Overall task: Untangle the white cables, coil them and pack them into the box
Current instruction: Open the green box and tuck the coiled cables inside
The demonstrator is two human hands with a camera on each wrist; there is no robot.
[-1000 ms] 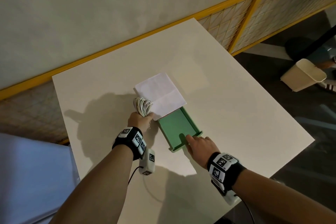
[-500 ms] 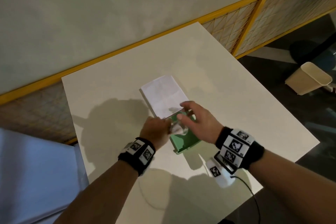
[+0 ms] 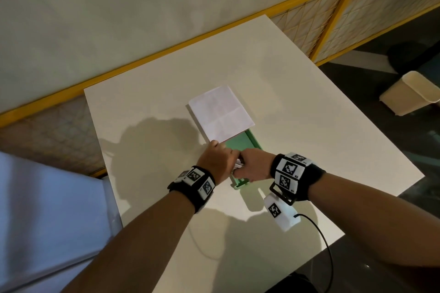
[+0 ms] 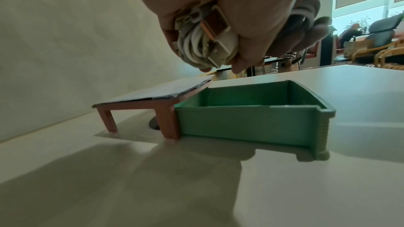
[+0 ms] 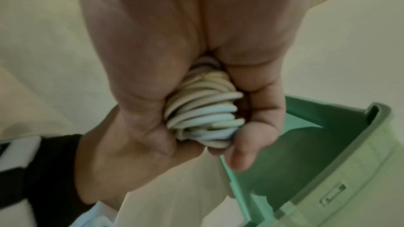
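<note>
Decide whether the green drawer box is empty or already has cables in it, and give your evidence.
Empty. The left wrist view shows the green drawer box with bare inner walls, while the coiled white cables are gripped above it by both hands.

Bench surface and items resting directly on it.

White rectangular bench (image 3: 297,107), far edge against a wall with a yellow rail. One green box (image 4: 244,123), open-topped, stands on the bench toward its near side. Directly behind the box, touching its far end, a reddish-brown frame (image 4: 166,118) stands on legs on the bench; a creased white sheet (image 3: 220,113) covers the frame's top. Hand and arm shadows fall on the bench left of and in front of the box.
</note>
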